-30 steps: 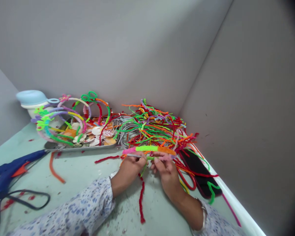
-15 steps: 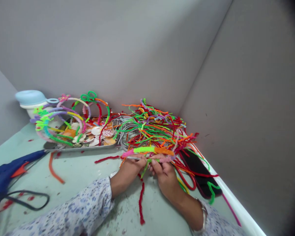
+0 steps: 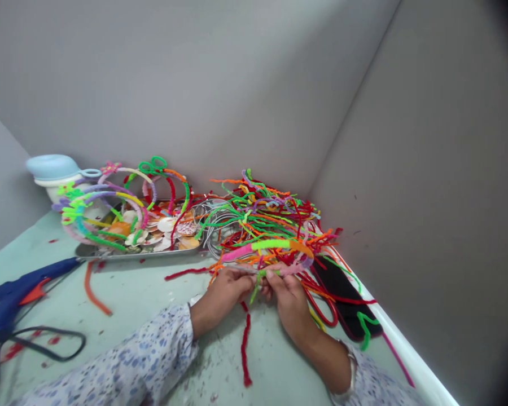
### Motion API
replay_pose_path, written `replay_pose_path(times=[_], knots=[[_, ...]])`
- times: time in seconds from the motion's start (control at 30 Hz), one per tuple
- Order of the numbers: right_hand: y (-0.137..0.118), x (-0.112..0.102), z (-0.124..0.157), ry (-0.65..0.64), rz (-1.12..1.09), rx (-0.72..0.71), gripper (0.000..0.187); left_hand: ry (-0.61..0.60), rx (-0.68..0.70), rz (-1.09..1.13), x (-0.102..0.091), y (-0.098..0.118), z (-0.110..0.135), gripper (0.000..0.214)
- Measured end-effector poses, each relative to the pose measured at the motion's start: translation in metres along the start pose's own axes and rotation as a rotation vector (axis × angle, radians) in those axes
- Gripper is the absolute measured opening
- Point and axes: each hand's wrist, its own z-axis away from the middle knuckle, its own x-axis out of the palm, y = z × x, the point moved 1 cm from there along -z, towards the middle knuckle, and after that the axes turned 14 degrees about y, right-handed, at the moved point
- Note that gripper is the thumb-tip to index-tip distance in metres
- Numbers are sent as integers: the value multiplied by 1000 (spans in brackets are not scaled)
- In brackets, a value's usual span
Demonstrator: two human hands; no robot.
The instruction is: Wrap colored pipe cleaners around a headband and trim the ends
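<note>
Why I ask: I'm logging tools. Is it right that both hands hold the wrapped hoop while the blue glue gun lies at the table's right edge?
No: the head view shows the blue glue gun at the left edge of the table. Left hand and right hand hold the wrapped hoop.

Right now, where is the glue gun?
In the head view, the blue glue gun lies far left on the table, beside a loose orange pipe cleaner.

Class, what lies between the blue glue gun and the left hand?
Head view: a curved orange pipe cleaner and, nearer the left hand, a red pipe cleaner.
</note>
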Motion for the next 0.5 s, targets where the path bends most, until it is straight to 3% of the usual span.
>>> replay_pose_path(times=[0.23,0.5], knots=[[-2,-1,-1,0,-9,36,27,-18,116,-9,-2,-12,-5,17],[0,0,0,25,-75,110,34,70,184,-60,-5,-12,-7,12]])
